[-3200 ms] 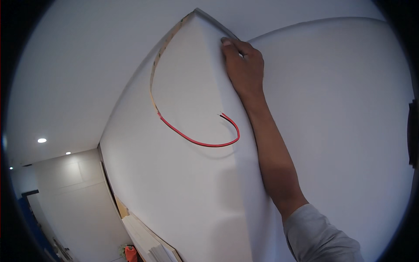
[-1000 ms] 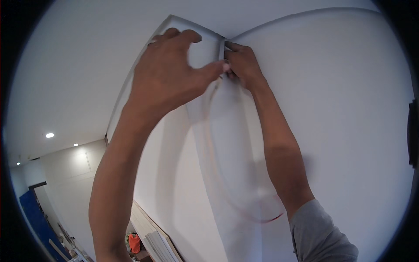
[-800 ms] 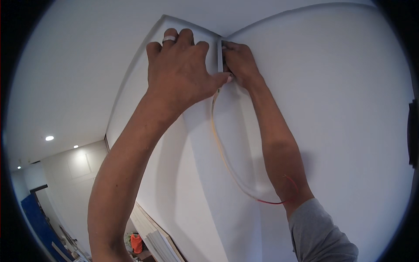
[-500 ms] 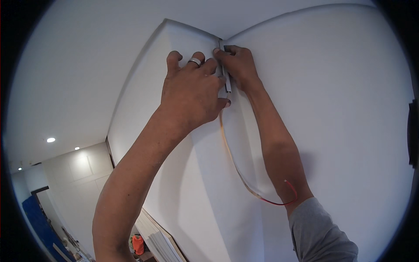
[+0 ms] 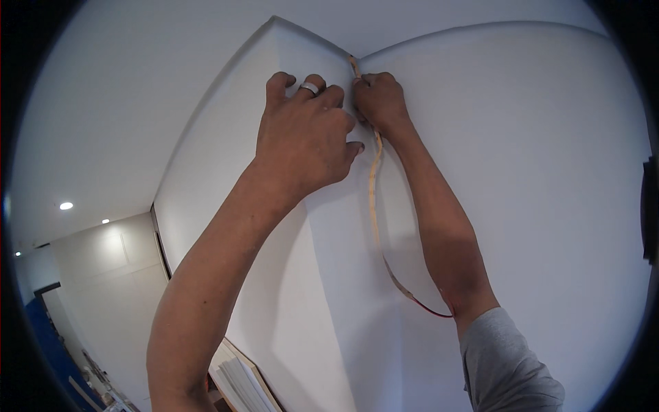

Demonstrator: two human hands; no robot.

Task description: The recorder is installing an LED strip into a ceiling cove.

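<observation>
- From my distant seat I watch a room with one pale ceiling (image 5: 137,82) over the upper part of the frame, and white walls (image 5: 549,172) below it, with an inner corner at the upper centre.
- One blue panel (image 5: 49,336) stands at the lower left; its purpose I cannot tell.
- One stack of pale boards (image 5: 240,381) is tilted at the lower centre-left, perhaps leaned so to save space; I cannot count the boards.
- Two hands are visible. The left hand (image 5: 305,137), at the upper centre, has bent fingers and its thumb apart, gripping nothing that I see; I suppose it is raised to be near the strip (image 5: 373,185).
- The right hand (image 5: 384,103), just beside it, is closed on this strip, I judge to bear its weight.
- The one yellowish strip shows above and below this hand; it curves down the centre, probably because its lower part hangs free.
- One red wire (image 5: 434,312) continues from its lower end, toward the right forearm (image 5: 449,240).
- Three ceiling lights (image 5: 66,206) shine at the left.
- One ring (image 5: 309,88) is on a left finger.
</observation>
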